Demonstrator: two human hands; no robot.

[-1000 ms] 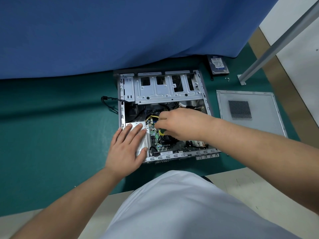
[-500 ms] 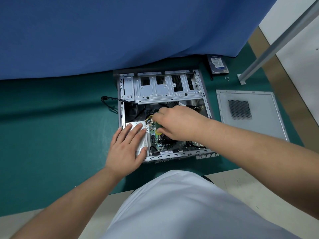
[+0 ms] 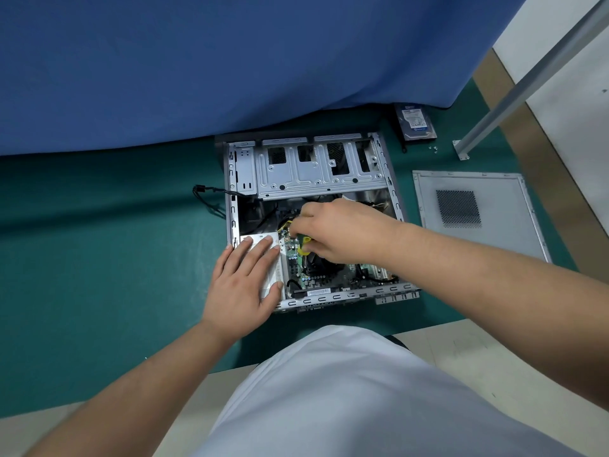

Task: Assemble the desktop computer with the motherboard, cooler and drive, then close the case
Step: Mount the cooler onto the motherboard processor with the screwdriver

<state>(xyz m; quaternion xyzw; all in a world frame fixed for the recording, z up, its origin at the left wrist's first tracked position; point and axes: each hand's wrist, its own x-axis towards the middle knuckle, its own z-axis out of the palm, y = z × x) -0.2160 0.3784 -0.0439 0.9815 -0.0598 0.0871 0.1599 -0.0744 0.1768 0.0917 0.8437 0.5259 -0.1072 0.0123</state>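
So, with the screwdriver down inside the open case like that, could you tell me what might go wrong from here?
1. The right hand grips a yellow-handled screwdriver right over the motherboard; a slip could gouge the board.
2. Yellow wires run beside the tip and could get pinched or nicked.
3. The small screws lie loose on the green mat near the hard drive and could easily be lost.

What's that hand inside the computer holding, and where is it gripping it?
The right hand grips a yellow-and-green screwdriver by its handle. The left hand holds nothing, resting flat on the case.
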